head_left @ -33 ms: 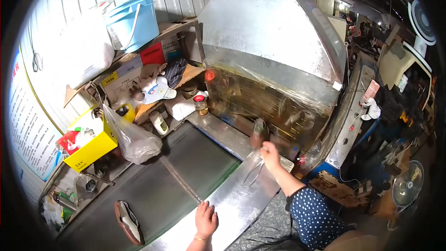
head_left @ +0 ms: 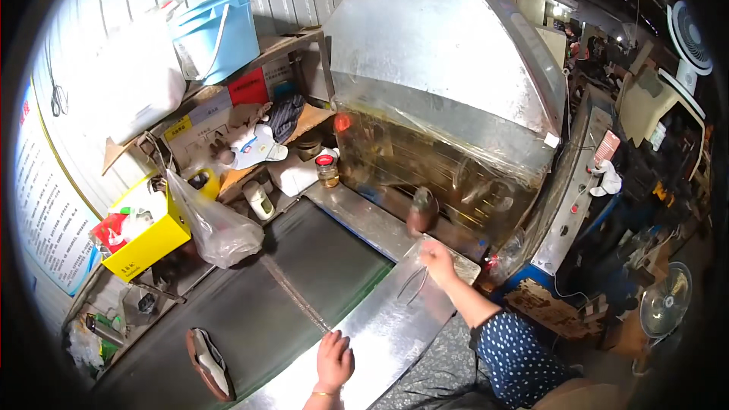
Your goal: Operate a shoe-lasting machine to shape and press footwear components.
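Note:
My left hand point(head_left: 334, 361) rests with curled fingers at the border between the dark conveyor belt point(head_left: 304, 258) and the shiny metal tabletop point(head_left: 364, 342). Whatever its fingers may grip is hidden. Over the far end of the tabletop, my right hand point(head_left: 438, 261) is closed, fingers drawn together; I cannot make out what is in it. Just beyond it is a blurred reddish-brown rounded object point(head_left: 421, 212), its kind unclear. Thin dark curved strands point(head_left: 412, 285) show beside the right hand. A brown shoe point(head_left: 209, 364) with a pale inside lies on the belt, left of my left hand.
A metal hood point(head_left: 440, 38) with clear plastic sheeting point(head_left: 456, 133) stands ahead. A red-lidded jar point(head_left: 327, 171) sits beyond the belt. At left are a hanging plastic bag point(head_left: 220, 231), a yellow box point(head_left: 148, 243) and a blue bucket point(head_left: 216, 38) on a shelf. Fans stand at right.
My right hand has shifted slightly left and toward me. The reddish-brown object appears a little farther up. My left hand has barely moved; the shoe stays put.

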{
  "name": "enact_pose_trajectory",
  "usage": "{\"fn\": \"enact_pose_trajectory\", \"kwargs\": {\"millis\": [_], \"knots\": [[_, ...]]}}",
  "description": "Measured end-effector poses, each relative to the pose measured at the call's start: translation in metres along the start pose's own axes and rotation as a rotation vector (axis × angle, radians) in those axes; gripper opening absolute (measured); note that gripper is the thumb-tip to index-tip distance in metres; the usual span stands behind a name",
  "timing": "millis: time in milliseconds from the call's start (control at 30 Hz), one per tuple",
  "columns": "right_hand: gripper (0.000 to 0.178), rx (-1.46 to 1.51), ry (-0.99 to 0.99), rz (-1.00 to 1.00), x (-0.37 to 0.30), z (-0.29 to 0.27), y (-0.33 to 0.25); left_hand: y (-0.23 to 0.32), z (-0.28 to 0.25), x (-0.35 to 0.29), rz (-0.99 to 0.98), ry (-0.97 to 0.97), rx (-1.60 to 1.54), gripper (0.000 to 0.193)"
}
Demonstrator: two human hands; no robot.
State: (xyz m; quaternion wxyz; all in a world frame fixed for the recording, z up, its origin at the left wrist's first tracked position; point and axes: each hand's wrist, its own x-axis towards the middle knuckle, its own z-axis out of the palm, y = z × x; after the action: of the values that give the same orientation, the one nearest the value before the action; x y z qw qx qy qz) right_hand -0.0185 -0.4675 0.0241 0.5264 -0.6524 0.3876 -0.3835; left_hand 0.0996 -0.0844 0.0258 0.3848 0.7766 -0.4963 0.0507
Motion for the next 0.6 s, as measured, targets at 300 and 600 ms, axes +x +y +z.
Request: {"fn": "enact_pose_trajectory", "kwargs": {"millis": [300, 600], "knots": [[0.02, -0.172, -0.315, 0.204, -0.27, -0.167, -0.021, -0.17, -0.222, -0.068, -1.009, 0.179, 1.006, 0.094], [0.015, -0.386, 0.001, 0.096, -0.342, -0.186, -0.01, -0.236, -0.193, -0.096, -0.866, 0.464, 0.634, 0.125]]}}
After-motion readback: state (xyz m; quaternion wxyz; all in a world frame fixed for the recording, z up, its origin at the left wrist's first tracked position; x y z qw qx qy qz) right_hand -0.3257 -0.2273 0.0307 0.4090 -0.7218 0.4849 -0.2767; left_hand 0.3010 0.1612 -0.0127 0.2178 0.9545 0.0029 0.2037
